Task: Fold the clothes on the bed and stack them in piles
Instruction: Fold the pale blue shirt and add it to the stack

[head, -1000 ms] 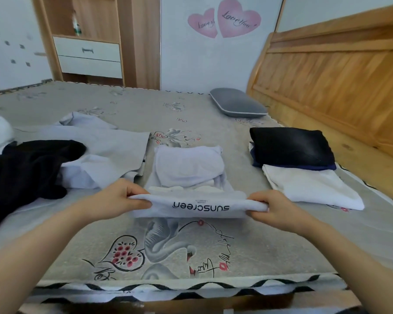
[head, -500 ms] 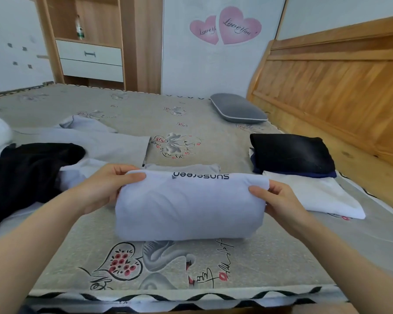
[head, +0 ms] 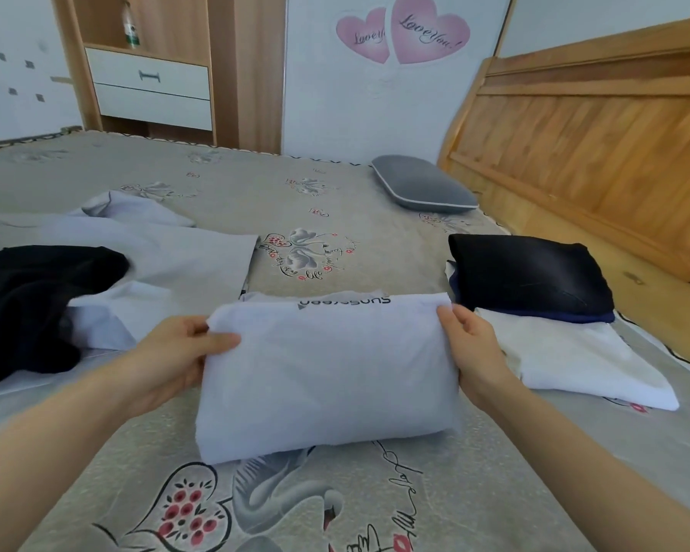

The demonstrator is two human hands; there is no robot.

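Observation:
A pale lilac garment with black "sunscreen" lettering along its far edge lies folded into a thick rectangle on the bed in front of me. My left hand grips its left end, thumb on top. My right hand grips its right end. To the right sits a pile: a folded black garment over a navy one, with a folded white garment lying just in front. On the left lie unfolded clothes: a pale grey-lilac piece and a black one.
The bed has a grey printed cover with swan and heart motifs. A grey pillow lies at the far right by the wooden headboard. A wooden cabinet with white drawers stands beyond the bed.
Both hands lifted the near edge of the lilac garment and folded it over away from me, turning a flat strip into a thick folded rectangle. The lettering now sits at the far edge.

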